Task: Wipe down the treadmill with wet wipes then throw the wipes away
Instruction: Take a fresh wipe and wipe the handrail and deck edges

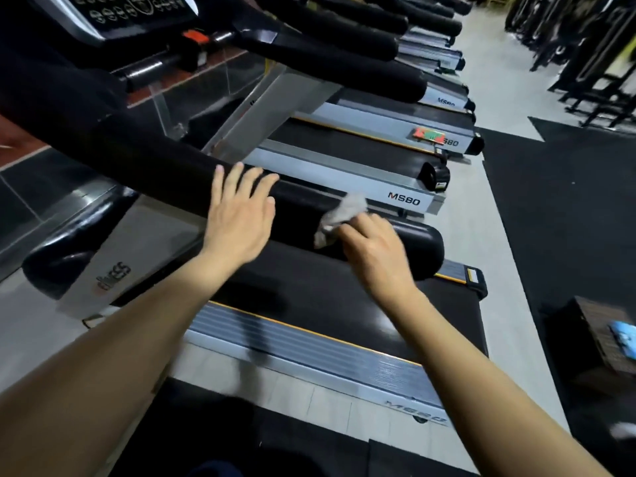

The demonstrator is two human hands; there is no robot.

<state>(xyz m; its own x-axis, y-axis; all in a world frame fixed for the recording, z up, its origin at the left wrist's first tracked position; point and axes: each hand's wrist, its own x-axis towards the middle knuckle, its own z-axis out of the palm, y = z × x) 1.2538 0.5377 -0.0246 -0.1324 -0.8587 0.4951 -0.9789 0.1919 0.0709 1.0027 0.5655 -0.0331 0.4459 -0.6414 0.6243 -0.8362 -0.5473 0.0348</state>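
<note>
The wet wipe (339,218) is bunched up on the padded black handrail (395,246) of the nearest treadmill (309,335), pressed there under the fingertips of the right hand (373,254), close to the rail's rounded free end. That hand is curled over the wipe, pinching it against the foam rather than wrapping the rail. The left hand (237,215) lies flat and open further up the same rail, fingers spread, grasping nothing, and looks to be steadying the person

From where things stand, the likeliest slip is the wipe itself: it is crumpled into a small wad, so only a narrow strip of it meets the rail, and a stroke could leave the underside and far side of the foam untouched. If the pinch loosens near the rounded end, the wipe could drop onto the belt (344,304) below

The rail is curved and probably damp where it has been wiped, so the flat left palm might slide if weight goes onto it

Further out, a row of other treadmills (344,160) marked MS80 runs away down the room, and a dark box (592,342) sits on the floor at the right. I cannot tell whether that is a bin, so where the wipe goes afterwards is unclear
</note>
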